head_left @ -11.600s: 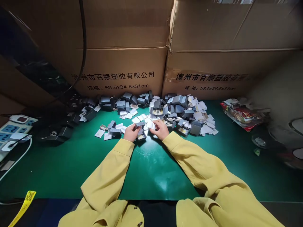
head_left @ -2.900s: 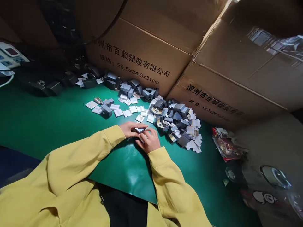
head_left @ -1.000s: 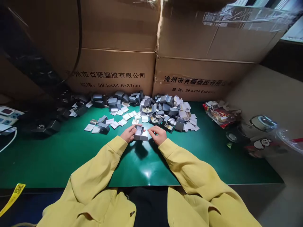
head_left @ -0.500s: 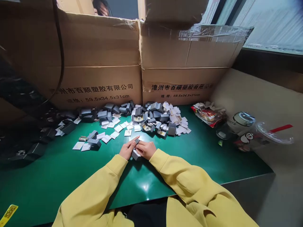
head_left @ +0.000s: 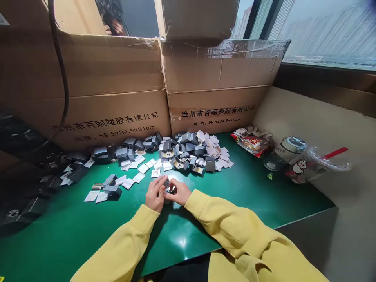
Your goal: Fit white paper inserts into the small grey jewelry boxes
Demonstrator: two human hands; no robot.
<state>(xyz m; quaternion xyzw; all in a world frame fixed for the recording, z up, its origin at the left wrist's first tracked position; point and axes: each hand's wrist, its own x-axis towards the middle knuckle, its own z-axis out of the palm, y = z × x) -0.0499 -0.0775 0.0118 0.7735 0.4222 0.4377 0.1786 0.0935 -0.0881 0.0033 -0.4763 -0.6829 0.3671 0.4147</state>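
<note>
My left hand is wrapped round a small dark grey box, held just above the green table. The fingers cover most of that box. My right hand pinches a white piece at the box's near right side; whether it is paper or card I cannot tell. Beyond my hands lies a heap of similar grey boxes, some of them open with pale insides. White square cards are scattered to the left of the heap, and more pale pieces are piled at its right.
Tall cardboard boxes wall off the back. At the right stand a red snack bag, a lidded jar and a plastic cup with a red straw. A dark cable hangs at the left. Someone's hand shows behind the cardboard.
My left hand has closed further round the grey box, which has turned in my grip. A white piece now shows at my right fingertips. The whole view has shifted slightly.
</note>
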